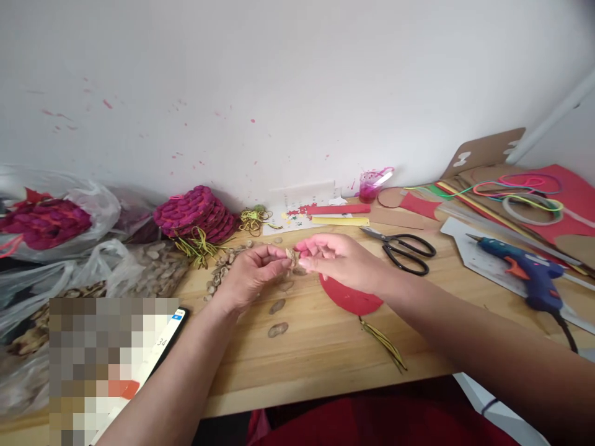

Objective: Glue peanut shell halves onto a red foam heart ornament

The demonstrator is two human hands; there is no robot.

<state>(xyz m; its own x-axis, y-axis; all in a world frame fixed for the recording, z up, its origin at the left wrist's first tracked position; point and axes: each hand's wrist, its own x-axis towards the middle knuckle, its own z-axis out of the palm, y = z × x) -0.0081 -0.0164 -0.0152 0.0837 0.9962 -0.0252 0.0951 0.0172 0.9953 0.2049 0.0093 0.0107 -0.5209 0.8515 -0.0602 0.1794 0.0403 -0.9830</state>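
Observation:
My left hand (pixel 255 272) pinches a small tan peanut shell (pixel 290 255) between thumb and fingertips. Close beside it on the right, my right hand (pixel 337 257) has its thumb and fingers curled together at the shell's other side. Beneath my right hand lies a red round piece (pixel 351 298), partly covered, with a yellow-green tassel (pixel 385 347) at its lower edge. Two loose peanut shells (pixel 277 329) rest on the wooden table below my hands. More shells (pixel 223 269) are gathered behind my left wrist.
Black scissors (pixel 406 251) and a blue glue gun (pixel 534 272) lie to the right. Stacked purple woven pieces (pixel 198 214) stand behind on the left, near plastic bags (pixel 106 266) and a phone (pixel 174 331). Red and yellow strips (pixel 341 221) lie by the wall.

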